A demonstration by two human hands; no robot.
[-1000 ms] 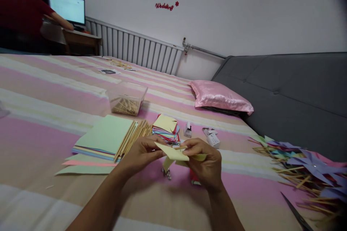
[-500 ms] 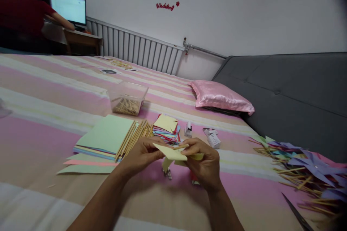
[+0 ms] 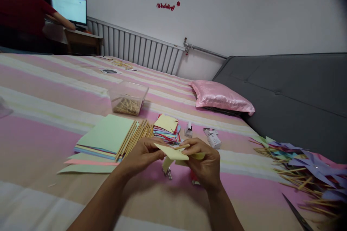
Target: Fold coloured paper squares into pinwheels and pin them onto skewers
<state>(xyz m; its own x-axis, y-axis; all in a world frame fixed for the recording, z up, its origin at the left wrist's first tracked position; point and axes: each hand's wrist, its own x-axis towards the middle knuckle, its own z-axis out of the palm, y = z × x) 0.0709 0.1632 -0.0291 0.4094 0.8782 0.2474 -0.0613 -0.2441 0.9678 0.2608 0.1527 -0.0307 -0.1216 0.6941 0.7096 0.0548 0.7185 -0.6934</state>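
Both hands hold a yellow paper pinwheel [image 3: 173, 154] above the striped bedspread, its cut flaps bent and hanging. My left hand [image 3: 145, 153] pinches its left edge between thumb and fingers. My right hand [image 3: 204, 162] is closed around its right side, with a short wooden stick [image 3: 182, 147] at the fingertips, lying against the paper. How stick and paper join is hidden by the fingers. Small silvery pieces [image 3: 168, 174] lie on the bed beneath. Just beyond the hands stand a stack of cut paper squares [image 3: 166, 124] and a row of wooden sticks [image 3: 132, 140].
Coloured paper sheets [image 3: 105, 135] lie at left, behind them a clear plastic box [image 3: 127, 99] of sticks. Small boxes [image 3: 214, 140] sit beyond my right hand. Finished pinwheels [image 3: 316, 168] pile up at right near scissors [image 3: 296, 213]. A person [image 3: 24, 14] sits at a monitor.
Hardly anything differs. Both hands keep their hold on the yellow pinwheel, and the whole view has shifted very slightly.
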